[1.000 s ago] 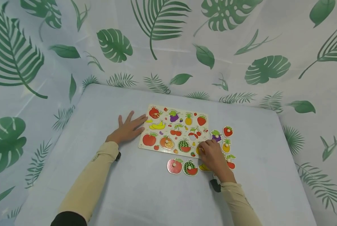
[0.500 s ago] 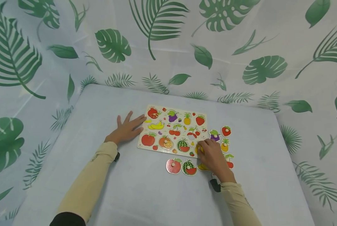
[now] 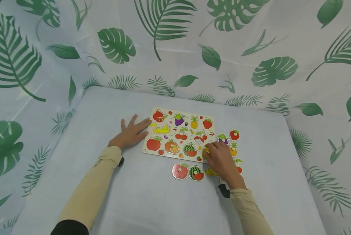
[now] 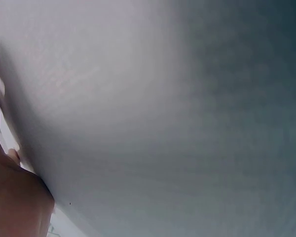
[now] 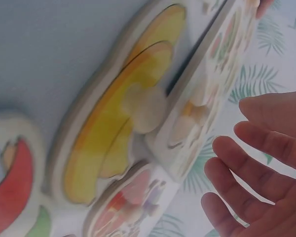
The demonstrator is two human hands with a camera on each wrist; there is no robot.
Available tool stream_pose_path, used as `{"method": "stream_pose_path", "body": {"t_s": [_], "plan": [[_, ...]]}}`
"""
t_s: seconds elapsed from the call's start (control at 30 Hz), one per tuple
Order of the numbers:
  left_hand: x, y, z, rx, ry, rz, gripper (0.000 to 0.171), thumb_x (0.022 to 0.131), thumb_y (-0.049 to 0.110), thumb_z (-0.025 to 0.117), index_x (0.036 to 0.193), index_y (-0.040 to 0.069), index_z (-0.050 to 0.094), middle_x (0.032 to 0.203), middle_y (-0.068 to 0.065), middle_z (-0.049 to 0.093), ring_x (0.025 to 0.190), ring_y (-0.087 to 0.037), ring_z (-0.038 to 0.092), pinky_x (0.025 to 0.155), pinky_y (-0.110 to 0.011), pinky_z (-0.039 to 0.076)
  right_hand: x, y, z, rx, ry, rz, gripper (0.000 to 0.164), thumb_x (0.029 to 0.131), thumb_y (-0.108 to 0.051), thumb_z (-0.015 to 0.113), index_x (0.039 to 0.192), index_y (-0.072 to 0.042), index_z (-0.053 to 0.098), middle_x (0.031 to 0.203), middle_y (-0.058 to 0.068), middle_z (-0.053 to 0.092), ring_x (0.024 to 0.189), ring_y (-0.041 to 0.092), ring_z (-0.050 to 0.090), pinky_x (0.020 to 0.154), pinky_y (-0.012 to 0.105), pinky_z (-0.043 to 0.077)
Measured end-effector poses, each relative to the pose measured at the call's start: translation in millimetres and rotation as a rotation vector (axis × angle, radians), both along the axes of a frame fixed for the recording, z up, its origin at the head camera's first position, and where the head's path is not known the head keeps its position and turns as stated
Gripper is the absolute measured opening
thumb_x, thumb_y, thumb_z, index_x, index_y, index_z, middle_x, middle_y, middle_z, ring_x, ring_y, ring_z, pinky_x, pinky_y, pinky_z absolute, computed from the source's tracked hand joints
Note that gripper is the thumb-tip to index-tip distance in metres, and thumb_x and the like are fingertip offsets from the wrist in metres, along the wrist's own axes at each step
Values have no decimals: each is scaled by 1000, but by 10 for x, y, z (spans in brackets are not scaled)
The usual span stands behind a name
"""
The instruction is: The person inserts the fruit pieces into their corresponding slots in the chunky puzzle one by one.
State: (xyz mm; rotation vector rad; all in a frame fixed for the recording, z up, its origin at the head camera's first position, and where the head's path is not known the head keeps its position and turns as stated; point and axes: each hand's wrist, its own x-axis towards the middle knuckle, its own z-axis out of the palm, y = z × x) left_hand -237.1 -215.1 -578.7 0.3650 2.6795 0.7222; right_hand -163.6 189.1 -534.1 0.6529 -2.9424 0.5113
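A wooden fruit puzzle board [image 3: 163,156] lies on the table, with printed fruits across it. At its left edge my left hand [image 3: 129,133] rests flat, fingers spread, fingertips on the rim. My right hand [image 3: 222,160] hovers at the lower right corner beside a yellow fruit piece [image 3: 206,153]. In the right wrist view its fingers [image 5: 246,153] are loosely extended, apart from the knobbed piece on the board. Under that hand sits a banana piece [image 5: 108,128] with a round knob, partly hidden in the head view. An orange piece [image 3: 172,147] with a knob sits in the board.
Below the board lie a pinkish apple-like piece [image 3: 180,171] and a watermelon piece [image 3: 196,173]. To its right are grape [image 3: 222,138], strawberry [image 3: 234,134], pineapple [image 3: 233,149] and cherry [image 3: 238,164] pieces. A leaf-printed curtain [image 3: 175,49] stands behind the table.
My right hand's fingers have shifted slightly right, showing more of the yellow fruit piece at the board's corner. The left hand has stayed on the board's edge.
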Motion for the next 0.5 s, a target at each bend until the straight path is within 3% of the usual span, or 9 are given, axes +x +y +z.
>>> {"method": "stream_pose_path", "body": {"t_s": [0.5], "plan": [[-11,3,9,-3,-13,11,66,112,46,50,172,30,27,178,7,19,163,-33,-18,117,-68,-26,182,-360,103,11,34,97,33,90,-11,88,118,-1,74,115,15,73,118,38,62,107,57,48]]}}
